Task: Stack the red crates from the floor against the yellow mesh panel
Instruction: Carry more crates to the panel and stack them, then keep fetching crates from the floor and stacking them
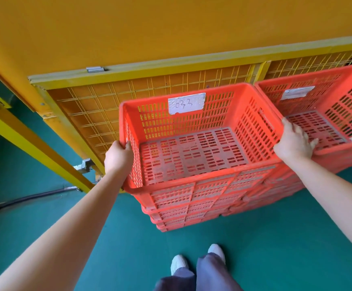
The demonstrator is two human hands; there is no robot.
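A red slotted crate (pixel 194 181) with a white paper label tops a stack of several red crates (pixel 183 215) standing on the green floor against the yellow mesh panel (pixel 99 114). My left hand (pixel 118 157) grips the top crate's left rim, thumb inside the wall. My right hand (pixel 294 141) lies on the crate's right rim, its fingers spread and reaching over onto the neighbouring crate. A second red crate stack (pixel 339 148) stands just to the right, touching the first.
A yellow steel frame bar (pixel 30 141) runs diagonally at the left, with a black cable (pixel 23 199) on the floor below it. An orange wall rises behind the mesh. My feet (pixel 198 259) stand on the green floor (pixel 265 238) in front of the stack.
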